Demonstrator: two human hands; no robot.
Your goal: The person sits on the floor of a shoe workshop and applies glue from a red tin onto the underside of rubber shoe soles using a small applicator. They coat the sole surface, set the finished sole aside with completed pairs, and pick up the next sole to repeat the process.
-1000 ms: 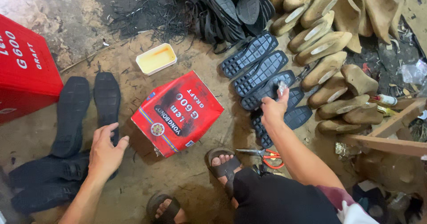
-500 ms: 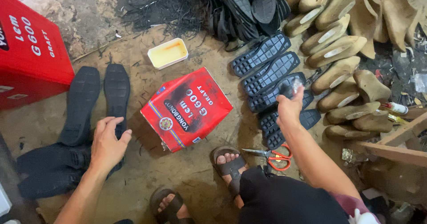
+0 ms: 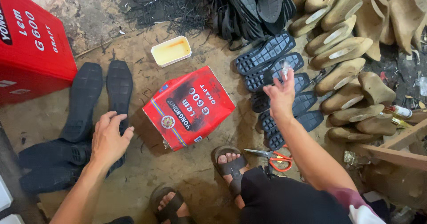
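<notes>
Head view: left hand (image 3: 108,140) lies flat, fingers spread, on black rubber shoe soles (image 3: 95,100) laid on the dirt floor (image 3: 133,59), grip apart, clamped on nothing. Right hand (image 3: 280,95) is raised over a row of black treaded outsoles (image 3: 267,52), fingertips pinched on a small pale blurred object (image 3: 284,67). Red rectangular glue tin with white lettering (image 3: 189,108) lies between the hands; big red box (image 3: 31,46) far left. Cream plastic tray (image 3: 171,51) beyond the tin. Orange-handled scissors (image 3: 273,157) by the sandalled foot (image 3: 229,161).
</notes>
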